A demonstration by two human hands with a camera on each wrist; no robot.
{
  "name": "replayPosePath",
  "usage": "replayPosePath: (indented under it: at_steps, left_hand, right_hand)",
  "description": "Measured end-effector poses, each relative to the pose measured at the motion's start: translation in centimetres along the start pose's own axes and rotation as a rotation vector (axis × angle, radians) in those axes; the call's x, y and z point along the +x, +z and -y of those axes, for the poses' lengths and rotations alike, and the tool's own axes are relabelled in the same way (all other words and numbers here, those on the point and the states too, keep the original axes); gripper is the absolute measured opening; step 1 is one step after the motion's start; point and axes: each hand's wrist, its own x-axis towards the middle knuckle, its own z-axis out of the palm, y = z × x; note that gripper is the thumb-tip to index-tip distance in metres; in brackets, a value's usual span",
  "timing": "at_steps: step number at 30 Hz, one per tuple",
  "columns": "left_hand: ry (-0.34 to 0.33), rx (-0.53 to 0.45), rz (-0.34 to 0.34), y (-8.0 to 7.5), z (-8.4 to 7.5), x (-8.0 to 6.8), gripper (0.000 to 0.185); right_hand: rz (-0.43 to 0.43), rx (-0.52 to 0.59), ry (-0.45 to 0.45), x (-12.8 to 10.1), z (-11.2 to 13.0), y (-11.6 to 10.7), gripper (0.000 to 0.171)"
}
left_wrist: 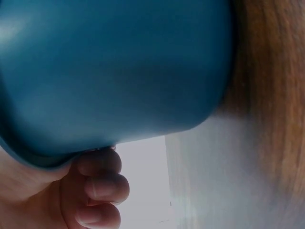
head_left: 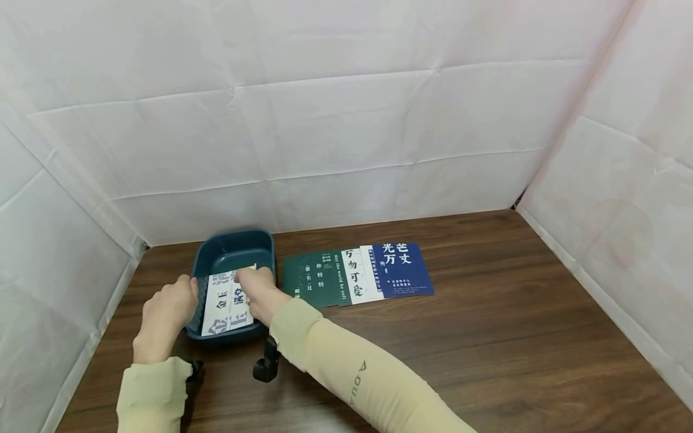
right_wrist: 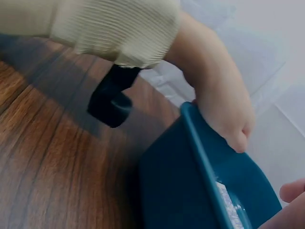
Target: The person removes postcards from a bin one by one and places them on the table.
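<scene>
While the left hand grips the left rim of the dark blue tray, fingers curled under its edge as the left wrist view shows, steadying it on the desk so it cannot slide. Right hand reaching across from the right, fingers bent down onto the white card with large dark characters, pinching or pressing its upper edge; cannot tell which from the head view. Card lying lengthwise inside the tray, its near end propped on the front wall, so tilted and not flat on the floor of the tray. In the right wrist view, only a speckled strip of the card visible past the tray rim, with the left hand hooked over that rim.

Just right of the tray, on the desk, a fanned row of more cards: a green one, a white one and a blue one, overlapping, laid face up within easy reach. White sheeting walling the desk on three sides.
</scene>
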Motion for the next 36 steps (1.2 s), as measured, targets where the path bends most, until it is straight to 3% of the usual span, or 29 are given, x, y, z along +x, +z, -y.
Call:
replayPosePath:
  at_steps: [5,10,14,17,27,36]
  left_hand:
    - [0.0,0.0,0.008,0.0,0.0,0.0,0.047]
    - [0.001,0.002,0.009,0.0,0.0,0.0,0.046]
    - [-0.002,0.004,0.013,0.0,0.0,0.0,0.046]
    - [-0.005,0.007,0.018,0.0,-0.1,0.0,0.046]
    - [-0.013,0.007,0.012,-0.1,-0.3,-0.1,0.046]
    - [-0.01,0.002,0.012,-0.1,-0.2,-0.1,0.045]
  right_hand:
    - [-0.004,-0.237,-0.073,0.1,-0.5,0.0,0.051]
    - [0.052,-0.54,-0.11,0.4,-0.6,0.0,0.012]
    - [0.058,-0.791,-0.224,0.5,-0.9,0.0,0.041]
    - [0.04,-0.901,-0.274,0.6,-1.1,0.0,0.056]
    - [0.013,-0.992,-0.411,0.4,-1.0,-0.1,0.047]
    - [0.112,-0.856,-0.569,-0.8,0.4,-2.0,0.039]
